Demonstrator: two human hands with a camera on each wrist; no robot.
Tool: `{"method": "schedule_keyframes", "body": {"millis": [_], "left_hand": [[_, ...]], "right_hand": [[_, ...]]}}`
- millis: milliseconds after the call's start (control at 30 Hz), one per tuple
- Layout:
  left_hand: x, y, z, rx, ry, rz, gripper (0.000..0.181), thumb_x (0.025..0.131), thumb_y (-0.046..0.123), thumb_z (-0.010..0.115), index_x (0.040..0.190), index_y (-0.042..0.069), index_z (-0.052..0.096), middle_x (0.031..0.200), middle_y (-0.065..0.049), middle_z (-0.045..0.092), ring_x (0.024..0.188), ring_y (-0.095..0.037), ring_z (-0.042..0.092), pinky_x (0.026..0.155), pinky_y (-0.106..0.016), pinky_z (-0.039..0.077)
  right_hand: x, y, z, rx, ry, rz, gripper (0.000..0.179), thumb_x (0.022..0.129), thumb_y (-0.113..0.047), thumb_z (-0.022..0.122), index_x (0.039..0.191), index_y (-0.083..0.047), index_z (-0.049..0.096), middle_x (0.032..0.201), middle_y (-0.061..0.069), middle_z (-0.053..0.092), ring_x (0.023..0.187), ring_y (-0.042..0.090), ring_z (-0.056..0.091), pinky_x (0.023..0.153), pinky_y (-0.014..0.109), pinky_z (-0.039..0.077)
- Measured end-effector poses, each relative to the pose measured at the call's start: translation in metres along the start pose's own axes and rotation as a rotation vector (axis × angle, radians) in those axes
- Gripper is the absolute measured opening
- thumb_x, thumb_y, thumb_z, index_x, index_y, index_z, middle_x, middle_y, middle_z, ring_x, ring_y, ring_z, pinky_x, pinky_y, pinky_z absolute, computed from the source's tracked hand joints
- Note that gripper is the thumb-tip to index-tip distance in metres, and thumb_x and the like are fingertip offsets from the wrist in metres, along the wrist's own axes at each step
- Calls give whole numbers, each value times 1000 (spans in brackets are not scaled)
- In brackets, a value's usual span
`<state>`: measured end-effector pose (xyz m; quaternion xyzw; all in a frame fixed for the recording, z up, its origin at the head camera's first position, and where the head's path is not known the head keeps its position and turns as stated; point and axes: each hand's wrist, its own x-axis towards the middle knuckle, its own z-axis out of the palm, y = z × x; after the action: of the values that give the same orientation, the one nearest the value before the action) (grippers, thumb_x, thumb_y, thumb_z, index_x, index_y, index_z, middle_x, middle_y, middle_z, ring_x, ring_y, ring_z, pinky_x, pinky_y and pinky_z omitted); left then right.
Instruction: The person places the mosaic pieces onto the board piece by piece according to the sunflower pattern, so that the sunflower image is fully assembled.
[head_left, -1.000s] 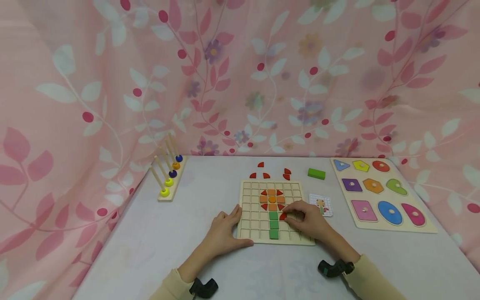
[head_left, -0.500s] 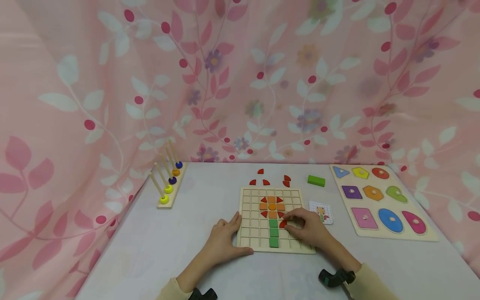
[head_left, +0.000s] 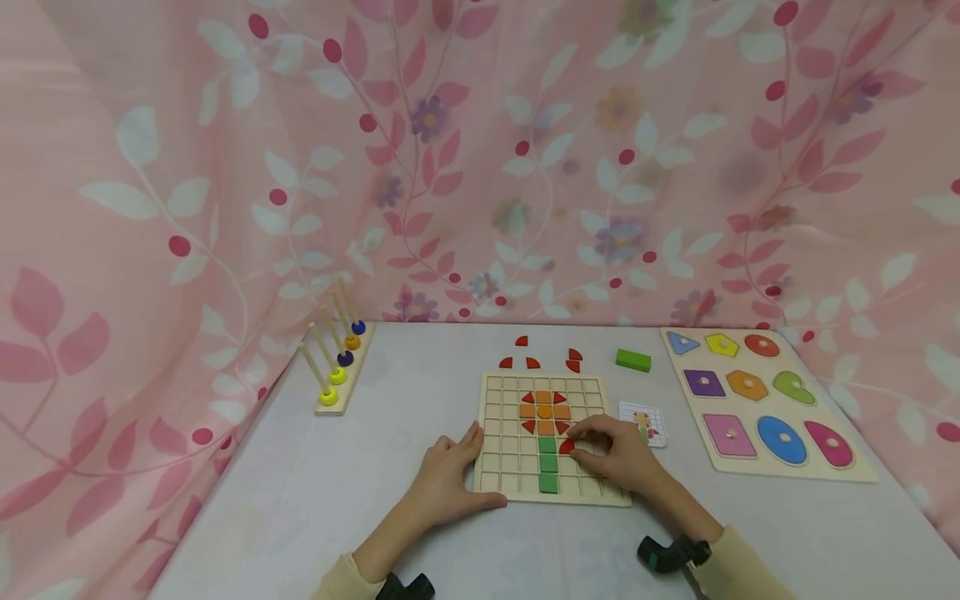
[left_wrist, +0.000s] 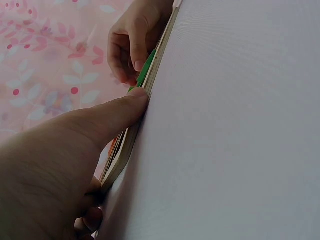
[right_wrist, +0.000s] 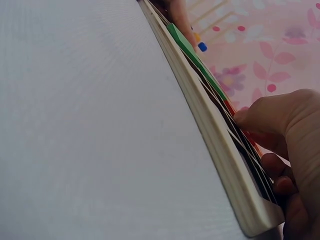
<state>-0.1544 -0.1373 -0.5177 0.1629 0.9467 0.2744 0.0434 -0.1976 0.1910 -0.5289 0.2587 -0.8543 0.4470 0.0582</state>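
A pale wooden board (head_left: 506,467), routed with a square grid, lies flat on the smooth white worktop (head_left: 292,492). The left hand (head_left: 442,477) braces its corner, its grip spread: fingertips along the left edge, thumb against the near one. The right hand (head_left: 622,454) has its grip closed to a pinch, thumb and forefinger on a red quarter-round piece (head_left: 566,447) at the cell just right of the topmost green square tile (head_left: 548,445); whether it is fully seated I cannot tell. Above the green column, orange squares (head_left: 527,412) form a cross around an orange disc (head_left: 543,412), with red triangles (head_left: 528,427) at its corners. Beyond the board lie loose red quarter-rounds (head_left: 522,342) and a green rectangular block (head_left: 633,361). A printed card (head_left: 637,414) sits right of the grid, near a knobbed shape puzzle (head_left: 735,362).
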Motion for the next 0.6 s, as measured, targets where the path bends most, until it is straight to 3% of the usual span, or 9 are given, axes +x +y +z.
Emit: {"method": "schedule_keyframes", "body": {"millis": [300,433,600], "left_hand": [[0,1,-1,-9,-13,-16,117,75,72,84,162,6,42,172,-5,33,91,-13,36,74,-30,31],[0,0,-1,-2,-16,-12,117,76,73,83,162,7,42,172,-5,33,90,-13,35,74,-29,31],[1,-1,0,-2,-5,6,117,76,73,84,162,6,41,172,-6,34,90,-13,35,75,-30,31]], "right_hand": [[8,-9,-10,101,32,101,18,94,-13,82,111,-14,79,96,-1,71,80,14,57,69,24,47],[26,-11,-27,25,104,96,17,95,-14,82,110,-8,79,96,1,74,82,13,57,70,23,48],[58,2,-48,-99,166,117,20,95,-14,81,113,-4,79,97,5,77,83,13,60,74,22,48]]}}
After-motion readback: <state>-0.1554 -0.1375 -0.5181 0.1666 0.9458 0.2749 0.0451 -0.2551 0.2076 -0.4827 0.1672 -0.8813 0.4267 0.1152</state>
